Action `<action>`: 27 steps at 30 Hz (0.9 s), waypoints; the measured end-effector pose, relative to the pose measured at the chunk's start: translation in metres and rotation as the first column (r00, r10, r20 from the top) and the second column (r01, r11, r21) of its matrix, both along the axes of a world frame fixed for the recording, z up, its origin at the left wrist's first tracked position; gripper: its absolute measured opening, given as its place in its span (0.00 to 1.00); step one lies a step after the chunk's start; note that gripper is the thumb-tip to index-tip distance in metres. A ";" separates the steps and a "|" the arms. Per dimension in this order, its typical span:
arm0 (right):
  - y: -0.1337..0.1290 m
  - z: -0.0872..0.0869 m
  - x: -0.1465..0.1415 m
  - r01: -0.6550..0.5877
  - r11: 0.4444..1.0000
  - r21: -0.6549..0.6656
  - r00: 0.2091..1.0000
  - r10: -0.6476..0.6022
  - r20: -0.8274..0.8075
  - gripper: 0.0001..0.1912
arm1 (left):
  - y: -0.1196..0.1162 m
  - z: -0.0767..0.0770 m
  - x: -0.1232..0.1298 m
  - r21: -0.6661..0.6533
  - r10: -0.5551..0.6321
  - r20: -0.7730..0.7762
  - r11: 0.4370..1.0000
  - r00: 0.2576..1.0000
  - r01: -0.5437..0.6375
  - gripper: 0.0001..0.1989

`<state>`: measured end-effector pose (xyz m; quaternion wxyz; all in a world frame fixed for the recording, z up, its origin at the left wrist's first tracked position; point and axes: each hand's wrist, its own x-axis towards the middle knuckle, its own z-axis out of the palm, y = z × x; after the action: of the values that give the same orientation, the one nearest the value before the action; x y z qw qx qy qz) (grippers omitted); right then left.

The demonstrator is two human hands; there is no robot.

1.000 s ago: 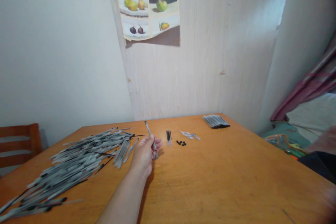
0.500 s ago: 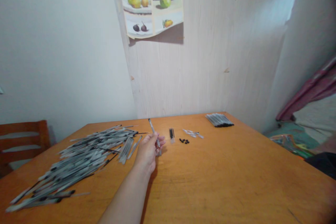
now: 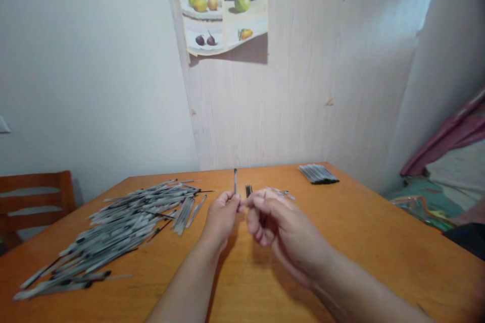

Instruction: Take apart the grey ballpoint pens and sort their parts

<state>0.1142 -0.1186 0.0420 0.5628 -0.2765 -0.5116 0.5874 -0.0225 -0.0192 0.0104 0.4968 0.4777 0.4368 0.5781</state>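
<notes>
A slim clear pen (image 3: 235, 182) with a black end stands nearly upright in my left hand (image 3: 223, 216), pinched between thumb and fingers. Close on its right is my right hand (image 3: 278, 219), its thumb and forefinger pressed together beside the left fingertips. Whatever those right fingers may hold is too small or hidden to make out. Just beyond the hands lie several short black sticks (image 3: 248, 190), partly covered. Small whitish clear pieces (image 3: 285, 194) show behind my right hand.
A large loose pile of clear and black pens (image 3: 121, 227) spreads over the left of the wooden table (image 3: 235, 287). At the far right lies a neat row of pens (image 3: 318, 173), black ends toward me. A wooden chair (image 3: 36, 202) stands at left.
My right hand has come into view from the right and met my left. The left hand has shifted slightly right, and the pen has turned more upright.
</notes>
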 end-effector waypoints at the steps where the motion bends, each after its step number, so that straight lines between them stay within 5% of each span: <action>1: 0.014 0.013 0.007 0.114 0.993 -0.006 0.993 -0.114 0.024 0.13 | -0.001 0.000 0.002 0.062 0.005 -0.066 0.998 0.998 -0.001 0.08; 3: 0.036 0.019 0.022 0.305 0.952 -0.029 0.951 -0.303 0.068 0.13 | -0.005 -0.001 0.004 0.161 0.019 -0.201 0.987 0.979 0.014 0.07; 5: 0.051 0.005 0.033 0.385 0.921 -0.055 0.920 -0.379 0.100 0.15 | -0.009 -0.002 0.005 0.215 0.030 -0.279 0.976 0.960 0.032 0.05; 9: 0.065 -0.025 0.039 0.395 0.917 -0.050 0.910 -0.383 0.156 0.20 | -0.017 -0.005 0.006 0.274 0.043 -0.446 0.957 0.894 0.091 0.03; 14: 0.070 -0.035 0.034 0.391 0.919 -0.050 0.914 -0.382 0.136 0.17 | -0.019 -0.006 0.008 0.361 0.086 -0.644 0.910 0.760 0.203 0.03; 19: 0.076 -0.042 0.038 0.429 0.890 -0.154 0.903 -0.428 0.041 0.11 | -0.018 0.000 0.007 0.502 0.299 -0.446 0.864 0.843 -0.041 0.14; 21: 0.076 -0.042 0.038 0.393 0.894 -0.214 0.909 -0.413 -0.055 0.10 | -0.016 0.000 0.007 0.490 0.347 -0.397 0.863 0.850 -0.123 0.11; 23: 0.075 -0.041 0.038 0.324 0.908 -0.266 0.915 -0.372 -0.155 0.09 | -0.014 -0.002 0.008 0.411 0.288 -0.389 0.905 0.875 -0.115 0.06; 27: 0.069 -0.042 0.032 0.168 0.940 -0.297 0.919 -0.258 -0.296 0.08 | -0.014 -0.008 0.017 0.117 -0.041 -0.210 0.991 0.977 0.067 0.10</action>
<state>0.1460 -0.0493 -0.0004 0.6594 -0.3015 -0.2928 0.6233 -0.0058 -0.0337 0.0021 0.4338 0.5769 0.4364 0.5372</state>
